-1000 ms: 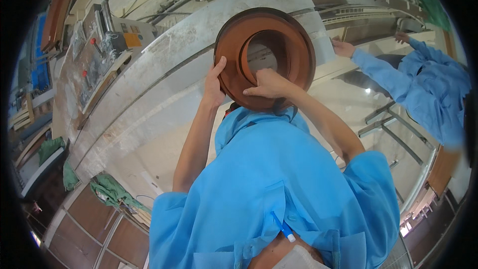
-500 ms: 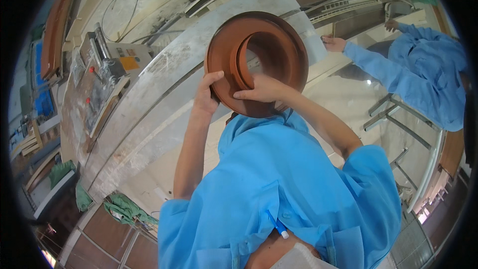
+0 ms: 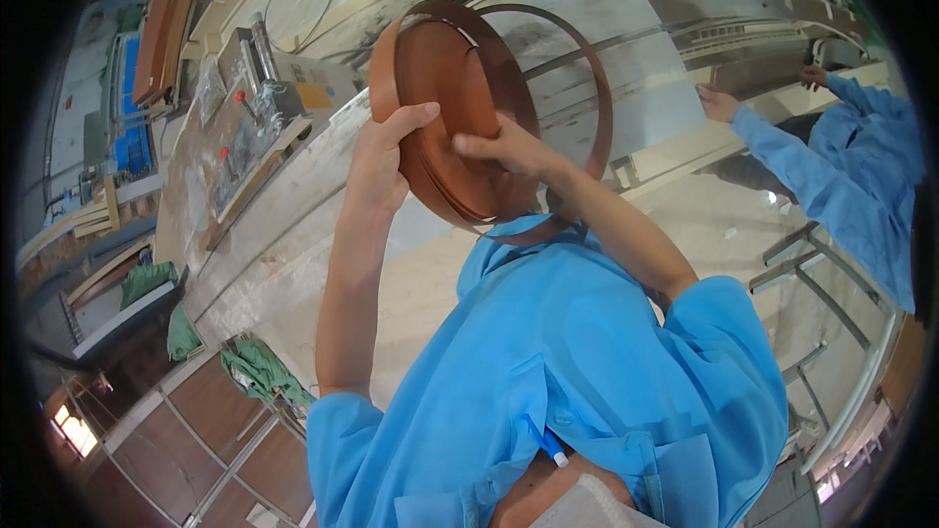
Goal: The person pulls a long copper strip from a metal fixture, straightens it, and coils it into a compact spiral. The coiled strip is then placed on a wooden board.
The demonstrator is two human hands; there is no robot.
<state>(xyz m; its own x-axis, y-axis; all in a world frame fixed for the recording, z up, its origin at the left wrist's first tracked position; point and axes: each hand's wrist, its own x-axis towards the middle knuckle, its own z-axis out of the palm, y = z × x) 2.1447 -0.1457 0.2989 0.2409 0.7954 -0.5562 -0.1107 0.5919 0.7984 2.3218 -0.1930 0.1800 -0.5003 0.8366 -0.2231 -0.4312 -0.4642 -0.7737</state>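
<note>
In front of my chest is a roll of brown edge banding (image 3: 445, 88), a flat strip wound into a coil and tilted on its side. My left hand (image 3: 380, 158) is closed on its left rim, the thumb lying over the edge. On the right, my right hand (image 3: 514, 152) reaches into the middle of the coil and grips the inner turns, its thumb against the strip; the other fingers are partly hidden. An outer turn of the strip hangs loose as a wide loop (image 3: 603, 103) to the right of the coil.
Beyond the roll lies a pale board (image 3: 626, 24) on a long worktable (image 3: 259, 254). A machine with red knobs (image 3: 240, 96) stands at the left. At the right, another person in blue (image 3: 861, 166) reaches over the bench, near a metal frame (image 3: 822, 274).
The roll has turned from nearly face-on to tilted, and an outer turn has come away as a loop at the right. Both hands still hold it; my left hand has shifted slightly left.
</note>
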